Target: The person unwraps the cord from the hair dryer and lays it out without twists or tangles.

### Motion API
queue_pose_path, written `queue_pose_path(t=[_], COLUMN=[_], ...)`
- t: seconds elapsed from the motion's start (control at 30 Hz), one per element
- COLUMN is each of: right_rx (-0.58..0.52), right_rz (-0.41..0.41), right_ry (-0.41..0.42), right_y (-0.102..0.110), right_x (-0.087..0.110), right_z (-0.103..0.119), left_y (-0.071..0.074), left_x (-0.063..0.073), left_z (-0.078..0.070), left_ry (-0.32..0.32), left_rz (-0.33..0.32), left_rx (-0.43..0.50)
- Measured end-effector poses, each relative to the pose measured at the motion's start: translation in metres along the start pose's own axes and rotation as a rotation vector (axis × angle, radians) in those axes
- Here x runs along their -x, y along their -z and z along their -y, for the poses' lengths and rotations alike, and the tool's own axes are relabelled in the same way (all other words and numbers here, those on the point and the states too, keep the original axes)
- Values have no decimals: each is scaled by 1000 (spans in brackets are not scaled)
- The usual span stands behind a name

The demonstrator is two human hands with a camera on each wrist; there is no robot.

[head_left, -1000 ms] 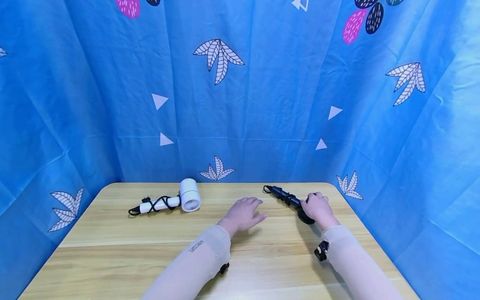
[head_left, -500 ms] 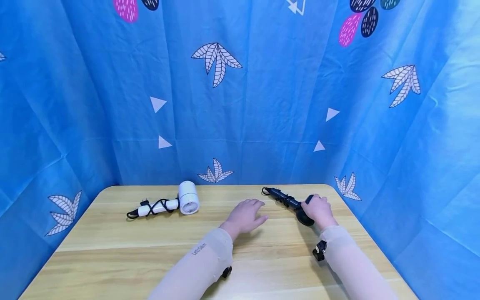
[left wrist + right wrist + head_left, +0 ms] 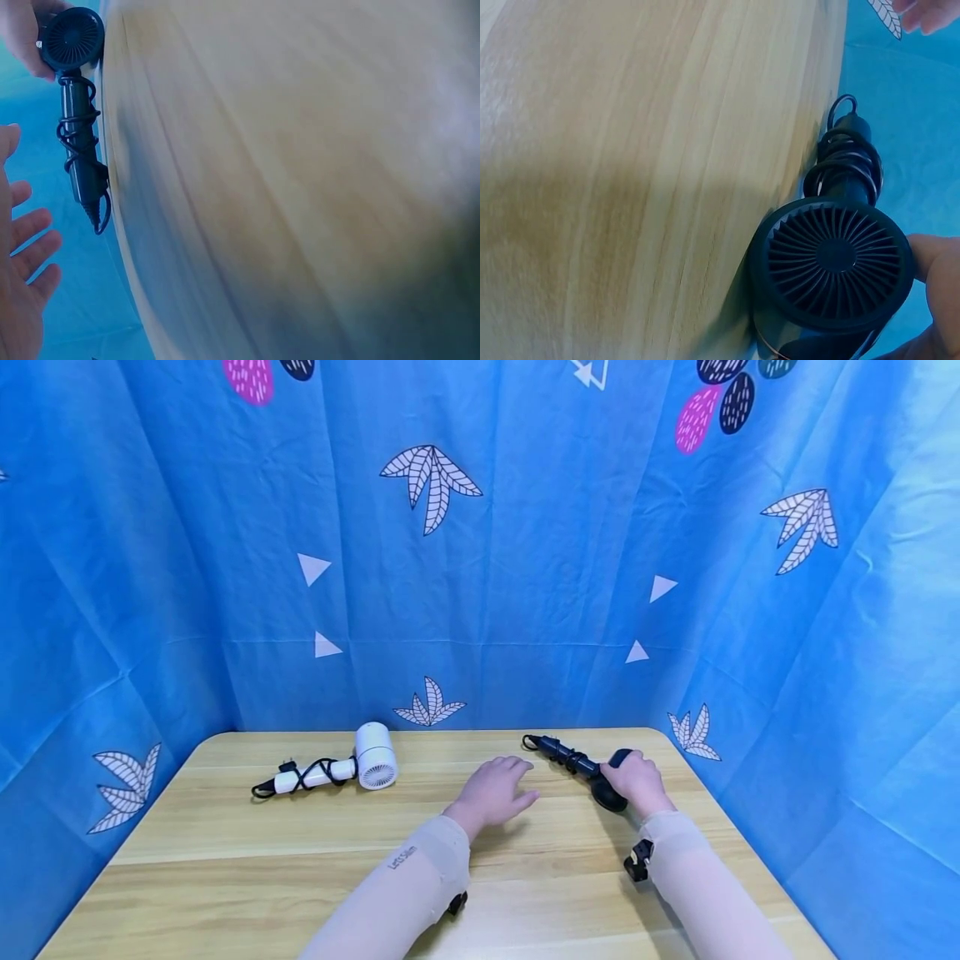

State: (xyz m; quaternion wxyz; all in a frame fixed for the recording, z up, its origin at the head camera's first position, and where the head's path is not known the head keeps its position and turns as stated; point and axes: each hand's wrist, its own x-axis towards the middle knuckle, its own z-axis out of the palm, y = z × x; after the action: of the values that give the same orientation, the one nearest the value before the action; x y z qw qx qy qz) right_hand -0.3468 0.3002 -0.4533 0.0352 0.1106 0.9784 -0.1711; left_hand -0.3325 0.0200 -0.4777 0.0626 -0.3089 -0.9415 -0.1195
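A black hair dryer [image 3: 608, 795] lies toward the back right of the wooden table, its cord wound round the handle, which points back and left. My right hand [image 3: 636, 777] grips its head from the right side. In the right wrist view the round slatted grille of the hair dryer [image 3: 832, 259] faces the camera, with the thumb at its edge. My left hand [image 3: 493, 792] is over the table to the left of this dryer, holding nothing. Its fingers [image 3: 36, 253] are spread and apart from the dryer handle in the left wrist view.
A white hair dryer [image 3: 377, 758] with a black cord wrapped round its handle lies at the back left of the table [image 3: 225, 843]. Blue patterned curtains [image 3: 480, 568] hang behind the table and along both sides.
My left hand has shifted slightly to the right. The head view has tilted and moved a little; my right hand stays on the black hair dryer.
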Motion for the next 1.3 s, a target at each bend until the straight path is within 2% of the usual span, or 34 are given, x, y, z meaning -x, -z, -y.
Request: queue_pose_path(t=[0.67,1.1,1.3], right_rx=[-28,-88,-96], right_rz=[10,1,-3], right_ry=[47,75,83], right_y=[1,-1,-3], right_x=[1,12,14], right_z=[1,3,4], left_y=[2,-10,-10], left_x=[-4,-4,-4], left_z=[0,-1,-3], left_ry=[-18,8,5], left_rz=[6,36,36], left_rx=[12,42,34])
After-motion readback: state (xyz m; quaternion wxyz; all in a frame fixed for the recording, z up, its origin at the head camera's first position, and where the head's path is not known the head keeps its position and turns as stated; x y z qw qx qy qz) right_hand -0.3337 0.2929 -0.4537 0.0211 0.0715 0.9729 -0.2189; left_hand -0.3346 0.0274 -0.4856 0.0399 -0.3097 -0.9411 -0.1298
